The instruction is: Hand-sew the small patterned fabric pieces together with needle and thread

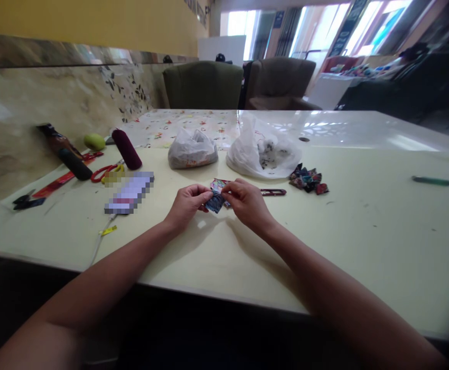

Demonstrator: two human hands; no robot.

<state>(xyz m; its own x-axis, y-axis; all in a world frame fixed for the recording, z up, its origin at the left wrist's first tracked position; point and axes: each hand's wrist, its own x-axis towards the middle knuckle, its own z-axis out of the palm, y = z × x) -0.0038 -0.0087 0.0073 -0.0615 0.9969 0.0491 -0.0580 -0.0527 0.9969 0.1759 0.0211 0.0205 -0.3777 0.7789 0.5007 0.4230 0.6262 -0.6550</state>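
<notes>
My left hand [189, 205] pinches a small dark blue-grey piece of patterned fabric [214, 202] between thumb and fingers, above the table. At the right edge of the same piece, the fingertips of my right hand [246, 200] are pressed together on it. Just behind the hands lie some brightly patterned scraps [219, 184], partly hidden by my fingers. A dark red, narrow tool with slots [274, 192], perhaps a cutter, sticks out beyond my right hand. Farther right is a small heap of dark, patterned folded fabric pieces [306, 180].
Two white plastic bags [192, 150] [243, 154] stand behind the hands; the right one holds white stuffing [273, 151]. To the left are a phone [129, 192] with a cable, scissors [107, 173], a maroon thread spool [126, 149] and a bottle [59, 140]. A green tool [432, 181] lies far right.
</notes>
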